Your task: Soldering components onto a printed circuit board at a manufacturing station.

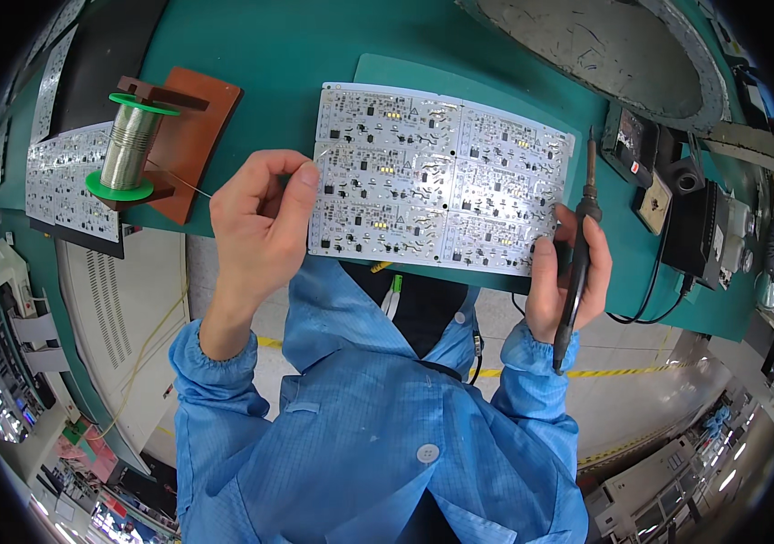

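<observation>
A white circuit board panel (pixel 446 186), populated with small black and yellow parts, is held level over the green bench mat. My left hand (pixel 265 218) is closed, thumb and fingers pinching the panel's left edge. My right hand (pixel 546 295) holds the panel's lower right edge and also grips a black-handled soldering iron (pixel 577 263), its tip pointing away from me. Left of my left hand stands a spool of solder wire (pixel 130 145) with green flanges on a brown holder (pixel 197 118). A strand of wire runs from the spool toward my left hand; its end is hidden.
More circuit boards (pixel 70 177) lie on black sheets at the left. A large grey round-ended fixture (pixel 604 45) overhangs the far right. A black box (pixel 700 231), a soldering station (pixel 632 145) and cables crowd the right side. The bench's front edge (pixel 659 313) runs near my wrists.
</observation>
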Demonstrator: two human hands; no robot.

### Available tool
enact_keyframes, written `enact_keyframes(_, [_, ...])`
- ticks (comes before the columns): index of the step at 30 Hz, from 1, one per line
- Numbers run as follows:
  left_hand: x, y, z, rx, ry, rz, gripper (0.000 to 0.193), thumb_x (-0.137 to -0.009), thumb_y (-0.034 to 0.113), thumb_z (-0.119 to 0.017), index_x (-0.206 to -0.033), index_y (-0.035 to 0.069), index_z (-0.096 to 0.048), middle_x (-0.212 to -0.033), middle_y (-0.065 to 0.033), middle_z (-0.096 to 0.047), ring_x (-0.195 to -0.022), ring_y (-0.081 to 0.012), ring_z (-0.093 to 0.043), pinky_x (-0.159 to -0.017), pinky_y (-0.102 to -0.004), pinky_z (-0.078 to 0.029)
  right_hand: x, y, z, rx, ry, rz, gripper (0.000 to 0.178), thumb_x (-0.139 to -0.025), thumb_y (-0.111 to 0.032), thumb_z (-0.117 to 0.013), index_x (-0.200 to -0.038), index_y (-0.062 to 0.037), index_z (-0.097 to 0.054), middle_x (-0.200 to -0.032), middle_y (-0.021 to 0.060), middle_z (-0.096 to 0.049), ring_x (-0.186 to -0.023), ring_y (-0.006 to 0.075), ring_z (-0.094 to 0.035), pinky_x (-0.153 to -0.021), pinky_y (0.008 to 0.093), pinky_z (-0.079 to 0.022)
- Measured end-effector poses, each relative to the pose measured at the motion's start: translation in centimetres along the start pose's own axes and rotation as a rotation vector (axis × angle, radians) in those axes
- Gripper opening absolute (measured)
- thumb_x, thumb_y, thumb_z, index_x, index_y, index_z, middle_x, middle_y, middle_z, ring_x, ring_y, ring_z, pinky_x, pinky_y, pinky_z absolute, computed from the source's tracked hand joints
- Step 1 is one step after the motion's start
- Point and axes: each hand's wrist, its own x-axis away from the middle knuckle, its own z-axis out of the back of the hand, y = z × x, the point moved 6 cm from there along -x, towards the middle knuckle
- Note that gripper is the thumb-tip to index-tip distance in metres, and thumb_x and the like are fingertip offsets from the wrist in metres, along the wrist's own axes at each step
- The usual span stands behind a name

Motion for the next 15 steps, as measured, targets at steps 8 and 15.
enact_keyframes(8, [0.2, 2.7, 0.2, -0.110, 0.033, -0.301, 0.007, -0.080, -0.003, -0.068, -0.085, -0.001, -0.064, -0.069, -0.0016, -0.057, -0.054, -0.0039, -0.044, -0.045, -0.0189, -0.031, -0.1, -0.1, 0.0, 0.012, 0.024, 0.023, 0.049, -0.077, 0.007, -0.064, -0.124, 0.0022, -0.050, -0.109, 0.0201, -0.065, -0.095, 0.0189, -0.060, -0.085, 0.0304, -0.047])
enact_keyframes(15, [0.9, 4.8, -1.2, -0.207, -0.063, -0.376, 0.015, -0.072, -0.007, -0.070, -0.085, -0.001, -0.066, -0.063, -0.0059, -0.057, -0.052, -0.0126, -0.049, -0.046, -0.0236, -0.036, -0.1, 0.1, 0.0, -0.007, 0.022, 0.021, 0.049, -0.078, 0.007, -0.064, -0.125, 0.0026, -0.049, -0.108, 0.0215, -0.065, -0.094, 0.0193, -0.060, -0.085, 0.0309, -0.047])
